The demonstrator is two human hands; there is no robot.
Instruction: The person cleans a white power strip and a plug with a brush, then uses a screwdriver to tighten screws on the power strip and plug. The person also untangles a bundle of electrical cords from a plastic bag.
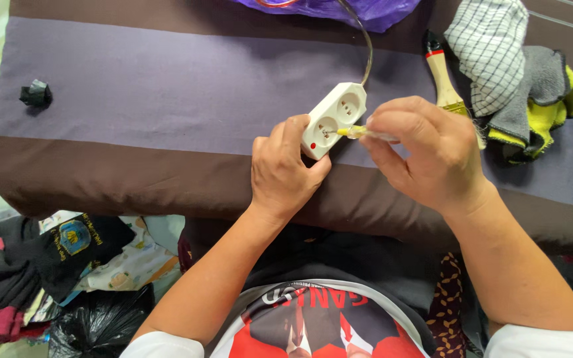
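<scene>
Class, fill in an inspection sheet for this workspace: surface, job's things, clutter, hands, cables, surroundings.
Surface: purple and brown striped cloth.
Job's things: white double socket strip; yellow-tipped tool pointing into its lower socket.
Clutter: paintbrush, checked cloth, grey and yellow rags, small black lump, purple bag.
Hands: left hand grips the strip; right hand holds the tool.
Cables: grey cord running from the strip towards the bag.
Surroundings: clothes, black bag.
</scene>
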